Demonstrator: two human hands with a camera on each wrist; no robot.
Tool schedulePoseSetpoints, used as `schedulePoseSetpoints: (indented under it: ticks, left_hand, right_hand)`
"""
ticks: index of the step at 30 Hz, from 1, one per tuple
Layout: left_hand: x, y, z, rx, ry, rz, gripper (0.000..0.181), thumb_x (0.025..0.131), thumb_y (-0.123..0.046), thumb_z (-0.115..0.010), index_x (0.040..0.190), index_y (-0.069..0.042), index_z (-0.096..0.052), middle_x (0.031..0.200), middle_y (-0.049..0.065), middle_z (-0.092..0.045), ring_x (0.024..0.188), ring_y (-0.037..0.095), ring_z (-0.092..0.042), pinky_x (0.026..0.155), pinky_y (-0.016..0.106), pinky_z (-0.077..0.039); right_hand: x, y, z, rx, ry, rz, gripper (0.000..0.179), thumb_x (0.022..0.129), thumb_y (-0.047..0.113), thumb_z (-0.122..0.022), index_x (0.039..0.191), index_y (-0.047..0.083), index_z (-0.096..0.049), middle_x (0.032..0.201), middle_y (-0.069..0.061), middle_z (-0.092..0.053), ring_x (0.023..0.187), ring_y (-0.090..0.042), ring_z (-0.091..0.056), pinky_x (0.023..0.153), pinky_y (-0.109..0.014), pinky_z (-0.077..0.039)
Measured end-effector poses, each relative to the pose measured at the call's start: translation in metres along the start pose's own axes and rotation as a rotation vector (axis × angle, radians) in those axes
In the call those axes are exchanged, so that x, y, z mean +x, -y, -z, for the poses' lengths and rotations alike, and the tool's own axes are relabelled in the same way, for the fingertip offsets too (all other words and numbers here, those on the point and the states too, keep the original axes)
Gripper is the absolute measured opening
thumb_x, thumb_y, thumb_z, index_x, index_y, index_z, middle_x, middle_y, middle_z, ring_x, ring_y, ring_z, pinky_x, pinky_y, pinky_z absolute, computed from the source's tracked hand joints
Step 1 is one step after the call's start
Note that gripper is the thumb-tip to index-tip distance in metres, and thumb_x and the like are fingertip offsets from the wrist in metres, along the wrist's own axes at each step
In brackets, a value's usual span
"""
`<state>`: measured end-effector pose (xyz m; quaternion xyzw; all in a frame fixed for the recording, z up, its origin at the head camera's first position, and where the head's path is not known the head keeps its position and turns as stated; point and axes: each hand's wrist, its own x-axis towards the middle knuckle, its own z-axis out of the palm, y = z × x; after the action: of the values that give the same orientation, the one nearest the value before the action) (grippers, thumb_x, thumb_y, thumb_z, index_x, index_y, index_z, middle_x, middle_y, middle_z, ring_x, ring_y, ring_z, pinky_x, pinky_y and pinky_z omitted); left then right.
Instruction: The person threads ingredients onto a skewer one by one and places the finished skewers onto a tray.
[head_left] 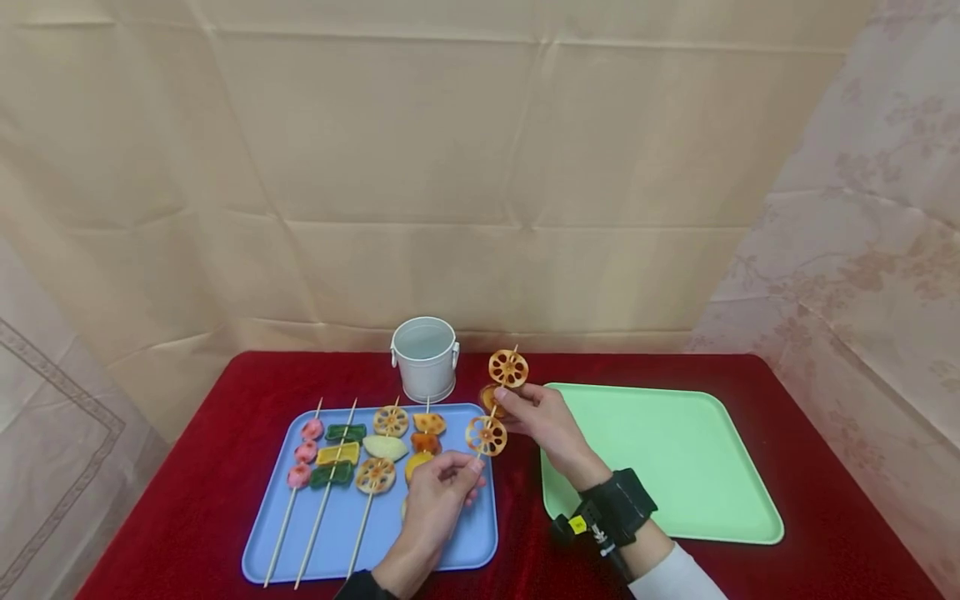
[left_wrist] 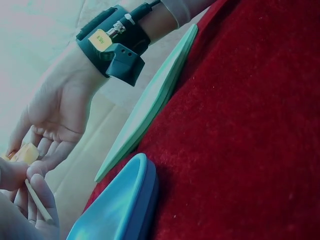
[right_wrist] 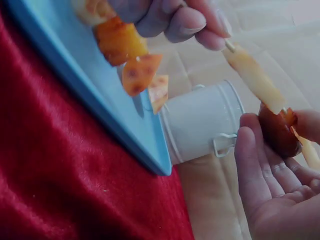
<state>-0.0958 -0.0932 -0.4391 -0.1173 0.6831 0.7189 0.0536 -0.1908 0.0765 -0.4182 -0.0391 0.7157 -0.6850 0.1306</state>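
A skewer with two lotus root slices (head_left: 486, 436) and a round brown piece (head_left: 491, 400) between them is held up between both hands, over the gap between the trays. My left hand (head_left: 438, 500) pinches its bare stick (left_wrist: 38, 201) just below the lower slice. With thumb and fingers, my right hand (head_left: 551, 427) grips the brown piece (right_wrist: 279, 131) in the middle. Below and left, the blue tray (head_left: 258, 550) bears several skewers: pink balls (head_left: 306, 452), green and yellow pieces (head_left: 337, 453), lotus slices with a pale piece (head_left: 385, 447), and orange pieces (head_left: 427, 442) partly hidden by my left hand.
A small white bucket (head_left: 425, 367) with side handles stands behind the blue tray, near the table's back edge. On the right lies a light green tray (head_left: 667, 467) with nothing on it. Red cloth (head_left: 517, 533) covers the table, and a beige curtain hangs behind.
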Motion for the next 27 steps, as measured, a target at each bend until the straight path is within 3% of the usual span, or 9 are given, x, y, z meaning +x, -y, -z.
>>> schedulePoseSetpoints:
  ticks: [9, 16, 22, 27]
  left_hand:
    - [-0.001, 0.001, -0.001, 0.007, -0.005, -0.004, 0.013, 0.098, -0.007, -0.069, 0.099, 0.006, -0.071, 0.079, 0.007, -0.072, 0.065, 0.01, -0.06, 0.056, 0.021, -0.05]
    - [-0.001, -0.002, -0.007, -0.022, 0.016, -0.037, 0.019, 0.098, -0.009, -0.071, 0.102, 0.009, -0.072, 0.082, 0.012, -0.074, 0.065, 0.011, -0.062, 0.058, 0.022, -0.053]
    - [-0.003, -0.004, -0.008, -0.032, 0.043, -0.063, 0.02, 0.097, -0.009, -0.071, 0.1, 0.01, -0.071, 0.082, 0.014, -0.073, 0.065, 0.011, -0.062, 0.06, 0.022, -0.054]
    - [-0.001, -0.003, -0.009, -0.044, 0.031, -0.059, 0.018, 0.097, -0.008, -0.071, 0.099, 0.011, -0.07, 0.081, 0.014, -0.073, 0.064, 0.011, -0.062, 0.059, 0.022, -0.053]
  right_hand:
    - [-0.007, -0.006, -0.004, -0.031, 0.004, -0.012, 0.048, 0.098, 0.032, -0.072, 0.128, -0.005, -0.068, 0.111, -0.016, -0.075, 0.094, -0.024, -0.075, 0.084, -0.037, -0.06]
    - [-0.006, -0.003, 0.005, -0.008, -0.058, 0.015, 0.048, 0.101, 0.037, -0.068, 0.127, -0.003, -0.068, 0.112, -0.016, -0.075, 0.097, -0.026, -0.075, 0.089, -0.038, -0.059]
    - [0.004, 0.004, 0.014, 0.115, -0.162, 0.04, 0.049, 0.102, 0.042, -0.065, 0.126, -0.001, -0.069, 0.117, -0.015, -0.075, 0.105, -0.024, -0.073, 0.092, -0.034, -0.057]
    - [0.004, 0.003, 0.01, 0.112, -0.176, 0.056, 0.043, 0.102, 0.035, -0.067, 0.12, -0.004, -0.07, 0.109, -0.014, -0.076, 0.095, -0.019, -0.075, 0.088, -0.033, -0.059]
